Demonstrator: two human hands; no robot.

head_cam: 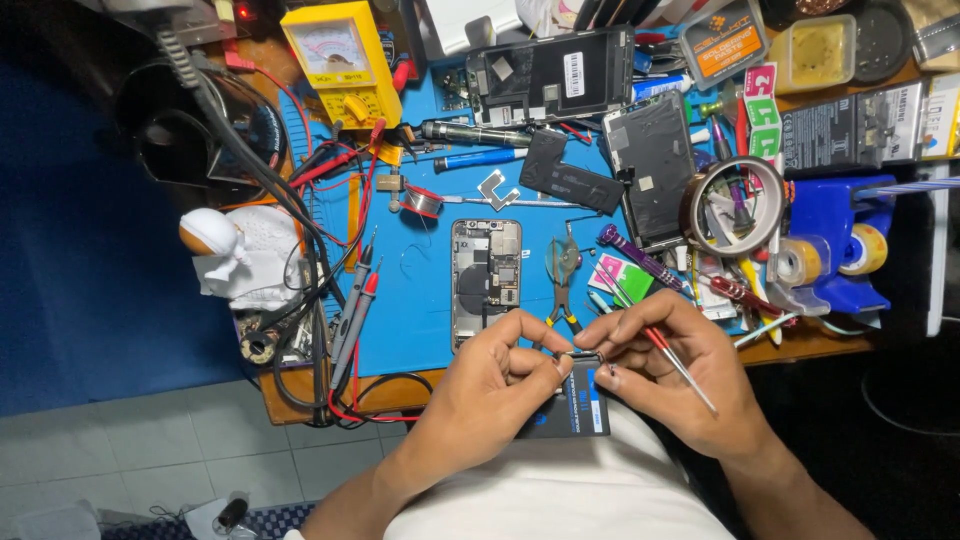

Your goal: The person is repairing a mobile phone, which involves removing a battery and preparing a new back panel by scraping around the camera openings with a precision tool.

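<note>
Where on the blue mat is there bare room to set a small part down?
The clearest patch on the blue mat lies between the multimeter probes and the opened phone. A narrower strip runs right of the phone, before the tweezers. The right side, around the tape roll, is crowded.

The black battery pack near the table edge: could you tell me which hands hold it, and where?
Both hands pinch the black battery pack at its top edge.

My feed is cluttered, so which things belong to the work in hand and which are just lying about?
In hand:
left hand
right hand
black battery
red-handled tool
opened phone

Lying about:
yellow multimeter
tape roll
pliers
blue mat
</note>
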